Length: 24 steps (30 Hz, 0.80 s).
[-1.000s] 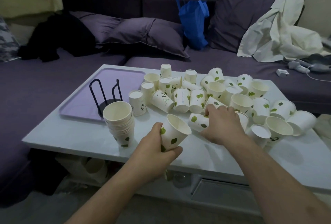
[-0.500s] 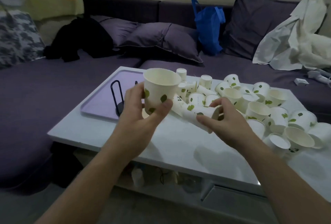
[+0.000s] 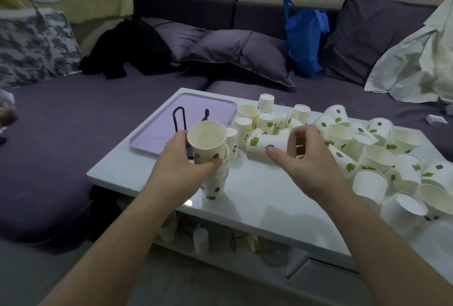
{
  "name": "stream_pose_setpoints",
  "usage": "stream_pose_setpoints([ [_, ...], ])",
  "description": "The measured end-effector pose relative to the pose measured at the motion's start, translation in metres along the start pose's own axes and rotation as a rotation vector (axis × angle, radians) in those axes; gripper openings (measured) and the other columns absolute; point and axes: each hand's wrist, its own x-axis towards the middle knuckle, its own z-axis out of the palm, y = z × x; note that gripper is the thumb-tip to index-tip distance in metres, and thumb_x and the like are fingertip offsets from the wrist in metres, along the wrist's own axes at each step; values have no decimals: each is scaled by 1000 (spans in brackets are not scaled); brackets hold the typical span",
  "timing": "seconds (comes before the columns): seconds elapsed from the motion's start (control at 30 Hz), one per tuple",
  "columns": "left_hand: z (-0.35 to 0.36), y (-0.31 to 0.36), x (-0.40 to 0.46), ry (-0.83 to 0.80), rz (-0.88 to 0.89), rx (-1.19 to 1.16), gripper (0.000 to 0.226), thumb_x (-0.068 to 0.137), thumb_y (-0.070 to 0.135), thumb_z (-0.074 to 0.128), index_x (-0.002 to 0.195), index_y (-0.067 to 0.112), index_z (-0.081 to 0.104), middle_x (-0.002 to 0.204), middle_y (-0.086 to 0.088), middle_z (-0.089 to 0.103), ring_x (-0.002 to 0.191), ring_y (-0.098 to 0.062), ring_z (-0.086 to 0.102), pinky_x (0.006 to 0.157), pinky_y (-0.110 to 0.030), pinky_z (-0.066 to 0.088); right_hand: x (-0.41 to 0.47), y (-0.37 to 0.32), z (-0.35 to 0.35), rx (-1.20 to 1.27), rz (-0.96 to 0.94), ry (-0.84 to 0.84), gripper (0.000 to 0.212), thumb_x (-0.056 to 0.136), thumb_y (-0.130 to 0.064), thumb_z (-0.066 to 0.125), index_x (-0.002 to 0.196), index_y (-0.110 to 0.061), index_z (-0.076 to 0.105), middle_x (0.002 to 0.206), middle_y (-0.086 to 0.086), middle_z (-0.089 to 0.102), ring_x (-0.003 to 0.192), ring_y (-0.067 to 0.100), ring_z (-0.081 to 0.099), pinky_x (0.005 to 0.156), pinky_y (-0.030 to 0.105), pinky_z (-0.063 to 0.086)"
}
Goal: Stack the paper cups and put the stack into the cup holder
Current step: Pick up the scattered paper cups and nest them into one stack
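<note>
Head camera, looking down across a glossy white coffee table [image 3: 257,198] in front of a purple sofa.

The left hand [image 3: 181,166] is curled around a white paper cup printed with green leaves [image 3: 208,141], thumb on the near side, fingers behind. This cup stands upright, mouth up, its long axis close to vertical with a slight lean, and its base sits in the top of a short stack of matching nested cups [image 3: 215,180] on the table. It appears only partly seated.

The right hand [image 3: 304,158] is half closed on a second leaf-printed paper cup [image 3: 267,142], thumb beneath and fingers over the top. That cup lies sideways, long axis roughly horizontal, mouth turned toward the palm on the right and base pointing left toward the stack.

Behind the stack, a black wire cup holder [image 3: 180,119] stands on a lilac plastic tray [image 3: 157,134], apparently empty. Many loose cups [image 3: 367,149] crowd the table's right side.

The step in hand looks like stacking, early on. Next, the left cup needs pressing straight down; the right cup must be turned mouth-up before nesting.
</note>
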Motion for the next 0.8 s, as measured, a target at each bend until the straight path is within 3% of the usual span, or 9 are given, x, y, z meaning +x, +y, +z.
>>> stream_pose_setpoints([
  [0.07, -2, -5, 3, -15, -12, -4, 71, 82, 33, 89, 136, 35, 44, 121, 22, 53, 108, -1, 54, 80, -18, 40, 1, -9, 5, 47, -35, 5, 51, 84, -43, 85, 120, -29, 52, 112, -11, 62, 99, 10, 63, 73, 23, 48],
  [0.17, -3, -11, 6, -29, 3, -2, 83, 78, 36, 92, 145, 34, 42, 117, 29, 53, 104, 8, 54, 80, -16, 41, 4, -28, 13, 159, -132, 28, 48, 86, -42, 85, 122, -31, 55, 116, -7, 67, 103, 12, 66, 74, 23, 54],
  [0.3, -3, -13, 7, -56, 1, 10, 79, 77, 38, 92, 141, 35, 45, 116, 30, 55, 105, 7, 55, 82, -20, 43, 8, -54, 26, 209, -303, 77, 42, 94, -36, 78, 132, -31, 60, 122, -6, 66, 106, 7, 65, 81, 17, 55],
  [0.4, -2, -14, 5, -67, 13, -23, 70, 77, 41, 92, 133, 35, 50, 120, 24, 63, 110, 2, 60, 87, -21, 49, 9, -61, 43, 79, -392, 38, 56, 95, -42, 74, 146, -27, 57, 131, -9, 59, 117, 3, 58, 95, 12, 47],
  [0.57, 0, -15, 5, -88, 23, -8, 67, 81, 31, 90, 134, 37, 48, 116, 26, 61, 103, 9, 58, 79, -15, 47, 6, -52, 72, -272, -446, -159, 69, 96, -47, 68, 158, -27, 45, 145, -7, 47, 136, 17, 37, 113, 31, 32],
  [0.7, 4, -15, 6, -76, 34, -3, 66, 86, 14, 85, 137, 35, 49, 115, 27, 60, 100, 8, 59, 76, -13, 48, 2, -42, 81, -455, -423, -312, 69, 105, -54, 50, 166, -29, 29, 166, -13, 32, 152, 14, 18, 127, 42, 18],
  [0.8, 8, -14, 6, -71, 50, 15, 66, 86, 14, 85, 136, 36, 48, 113, 28, 57, 100, 8, 58, 78, -13, 48, 2, -37, 83, -476, -397, -389, 70, 106, -61, 31, 169, -34, 16, 174, -17, 17, 160, 9, 3, 131, 44, 7],
])
